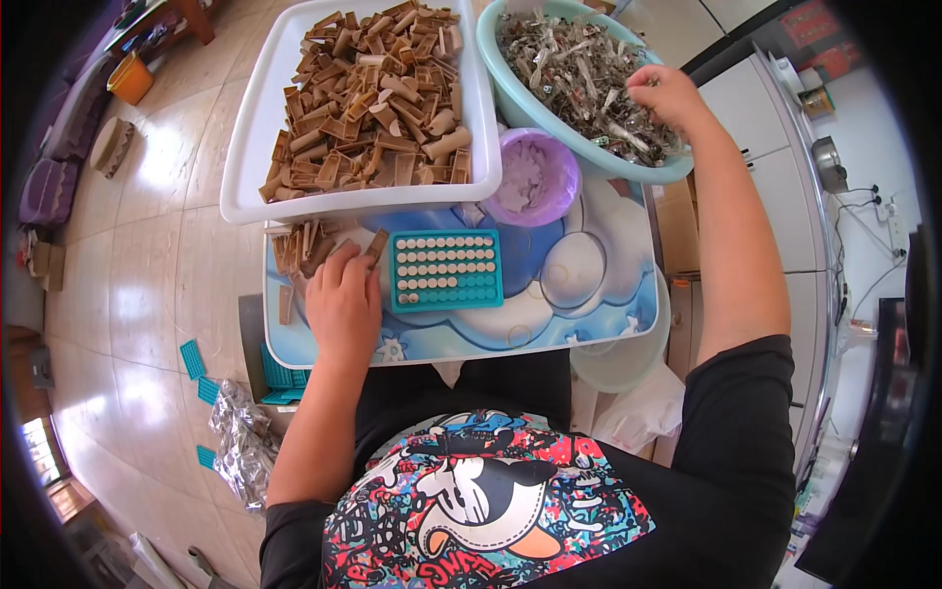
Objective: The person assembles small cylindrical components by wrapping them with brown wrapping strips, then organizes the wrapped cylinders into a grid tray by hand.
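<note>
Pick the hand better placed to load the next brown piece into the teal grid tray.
Probably left. The left hand rests on the loose brown pieces right beside the teal grid tray. The right hand is far off, reaching into the green basin.

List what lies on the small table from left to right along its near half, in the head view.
Loose brown pieces → left hand resting on the tabletop → teal grid tray partly filled with round pieces → bare cloud-print tabletop.
</note>
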`<state>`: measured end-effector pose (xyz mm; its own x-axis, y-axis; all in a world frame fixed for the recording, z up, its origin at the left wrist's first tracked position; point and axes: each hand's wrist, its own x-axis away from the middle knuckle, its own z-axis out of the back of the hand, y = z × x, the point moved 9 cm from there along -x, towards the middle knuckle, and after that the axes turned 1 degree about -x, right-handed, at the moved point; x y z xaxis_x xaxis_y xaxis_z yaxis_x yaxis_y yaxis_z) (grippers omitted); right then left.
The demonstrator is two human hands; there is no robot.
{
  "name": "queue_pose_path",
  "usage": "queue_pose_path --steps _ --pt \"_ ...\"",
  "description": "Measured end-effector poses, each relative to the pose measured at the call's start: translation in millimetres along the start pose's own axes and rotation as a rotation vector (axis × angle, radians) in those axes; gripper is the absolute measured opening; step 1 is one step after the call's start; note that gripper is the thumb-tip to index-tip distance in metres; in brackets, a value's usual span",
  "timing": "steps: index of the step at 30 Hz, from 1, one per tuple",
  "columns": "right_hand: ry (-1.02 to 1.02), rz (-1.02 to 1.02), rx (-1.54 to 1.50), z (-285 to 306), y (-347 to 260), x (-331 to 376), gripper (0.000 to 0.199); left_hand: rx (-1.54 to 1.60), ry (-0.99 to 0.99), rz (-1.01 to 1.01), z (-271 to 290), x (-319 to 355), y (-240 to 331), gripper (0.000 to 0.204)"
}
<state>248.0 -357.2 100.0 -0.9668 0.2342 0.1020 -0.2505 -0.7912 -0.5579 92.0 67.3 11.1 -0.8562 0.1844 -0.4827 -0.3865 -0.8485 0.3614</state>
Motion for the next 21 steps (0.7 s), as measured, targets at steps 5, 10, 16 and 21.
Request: queue_pose_path --steps 5,10,16,21 --pt "0.208 0.125 -0.053 43 -18 -15 0.028 0.121 0.003 0.055 1 5 -4 0.016" --pt "0.234 0.386 0.247 -13 -23 -25 0.07 0.206 0.005 0.153 -3 12 -14 0.016" --pt "0.04 0.294 0.42 -23 -36 -20 0.059 0.243 0.001 0.18 -5 13 -17 0.015" --pt "0.056 0.15 0.29 17 -37 -33 0.041 0.247 0.012 0.188 -4 14 -18 0.016"
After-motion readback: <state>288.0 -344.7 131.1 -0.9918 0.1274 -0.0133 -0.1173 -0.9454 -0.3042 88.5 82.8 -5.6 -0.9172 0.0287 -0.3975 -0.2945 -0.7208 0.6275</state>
